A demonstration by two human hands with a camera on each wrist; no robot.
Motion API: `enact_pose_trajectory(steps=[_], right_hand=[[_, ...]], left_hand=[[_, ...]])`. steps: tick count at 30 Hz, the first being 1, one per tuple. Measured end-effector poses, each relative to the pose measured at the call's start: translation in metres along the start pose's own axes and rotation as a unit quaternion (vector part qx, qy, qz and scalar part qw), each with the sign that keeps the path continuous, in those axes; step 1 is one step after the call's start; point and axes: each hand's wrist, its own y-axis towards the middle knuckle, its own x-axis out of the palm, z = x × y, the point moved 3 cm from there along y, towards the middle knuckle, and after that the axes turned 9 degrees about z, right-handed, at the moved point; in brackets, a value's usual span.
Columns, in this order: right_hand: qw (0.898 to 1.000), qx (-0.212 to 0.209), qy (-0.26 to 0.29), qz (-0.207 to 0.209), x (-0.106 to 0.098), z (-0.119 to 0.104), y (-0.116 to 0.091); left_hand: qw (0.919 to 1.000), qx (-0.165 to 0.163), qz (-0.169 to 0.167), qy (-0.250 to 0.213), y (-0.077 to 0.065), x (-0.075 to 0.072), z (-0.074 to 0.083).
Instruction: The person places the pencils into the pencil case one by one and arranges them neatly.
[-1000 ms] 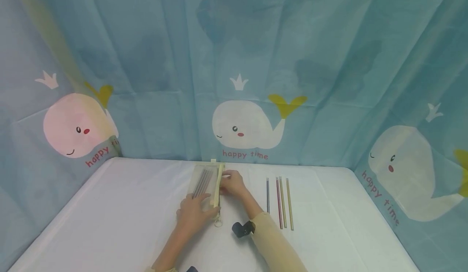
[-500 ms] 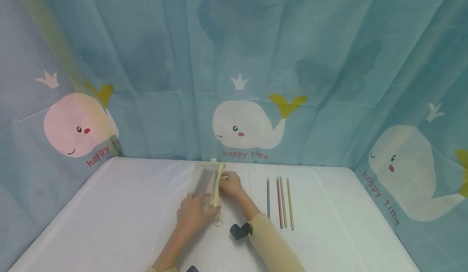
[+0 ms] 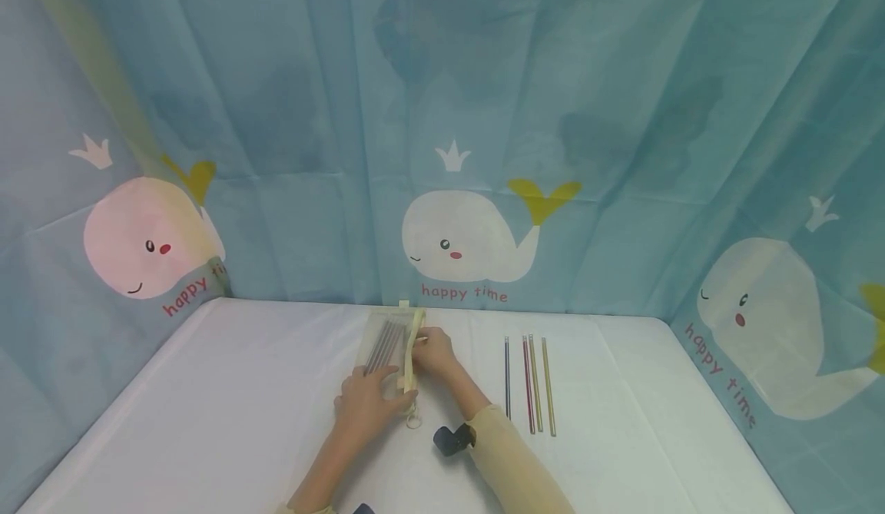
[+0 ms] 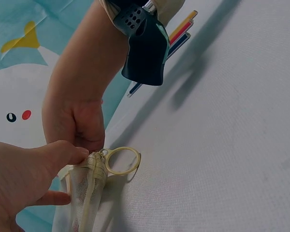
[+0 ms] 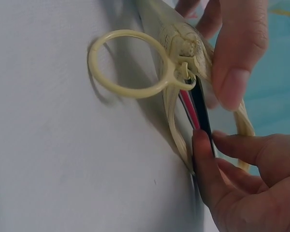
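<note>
A translucent mesh pencil case (image 3: 382, 335) with a cream zipper edge lies near the table's far side, several pencils showing through it. My left hand (image 3: 366, 399) grips its near end, thumb close to the cream zipper ring (image 5: 125, 92). The case's mouth gapes to the right. There my right hand (image 3: 434, 351) has its fingers at the opening; in the right wrist view they pinch a dark pencil (image 5: 200, 106) partly inside, beside a pink-red pencil (image 5: 188, 107). The case hides the far ends of both.
Right of the hands, a blue pencil (image 3: 508, 376), a red pencil (image 3: 528, 383) and two yellow pencils (image 3: 548, 387) lie lengthwise on the white table (image 3: 622, 437). A blue whale-print curtain (image 3: 290, 230) hangs behind and at both sides.
My right hand has shifted slightly nearer and left along the case's mouth. My left hand and the case stay almost still; the loose pencils have not moved.
</note>
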Motion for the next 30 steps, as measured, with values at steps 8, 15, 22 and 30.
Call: enact_pose_trajectory(steps=[8,15,22,30], right_hand=[[1.000,0.009,0.018,-0.006,-0.007,0.010,-0.003],[0.996,0.028,0.077,-0.020,-0.024,0.018,-0.009],[0.995,0.028,0.093,-0.014,-0.051,0.025,-0.019],[0.995,0.038,0.097,0.007,-0.074,0.032,-0.028]], left_hand=[[1.0000,0.003,-0.001,-0.001,-0.002,0.000,0.001],[1.0000,0.002,-0.003,0.003,-0.002,-0.001,0.002],[1.0000,0.003,0.000,0.005,-0.001,0.000,0.001],[1.0000,-0.002,-0.005,0.009,-0.001,0.001,0.002]])
